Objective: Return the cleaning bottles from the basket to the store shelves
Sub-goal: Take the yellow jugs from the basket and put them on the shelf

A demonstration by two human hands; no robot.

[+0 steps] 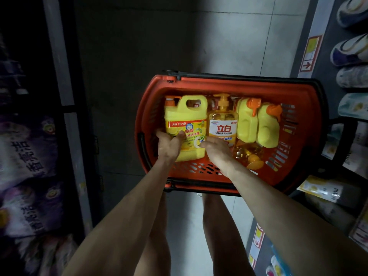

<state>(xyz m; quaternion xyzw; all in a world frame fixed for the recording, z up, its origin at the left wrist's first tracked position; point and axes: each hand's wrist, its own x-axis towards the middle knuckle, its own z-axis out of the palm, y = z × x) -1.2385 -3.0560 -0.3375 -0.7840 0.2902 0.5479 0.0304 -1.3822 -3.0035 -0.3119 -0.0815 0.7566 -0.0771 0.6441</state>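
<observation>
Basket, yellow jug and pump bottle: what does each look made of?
The basket: moulded red-orange plastic, semi-gloss, with slotted walls and black handles. The yellow jug: opaque plastic, likely blow-moulded, with the handle formed in one piece and a glossy printed label. The pump bottle: clear plastic showing amber liquid, possibly PET, with an opaque yellow pump head.

A single wide-angle view is given, taken from head height and aimed steeply downward. The basket (229, 85) is seen close, right of centre; floor (229, 40) fills the upper middle, and shelves (310, 36) are curved along both side edges.
</observation>
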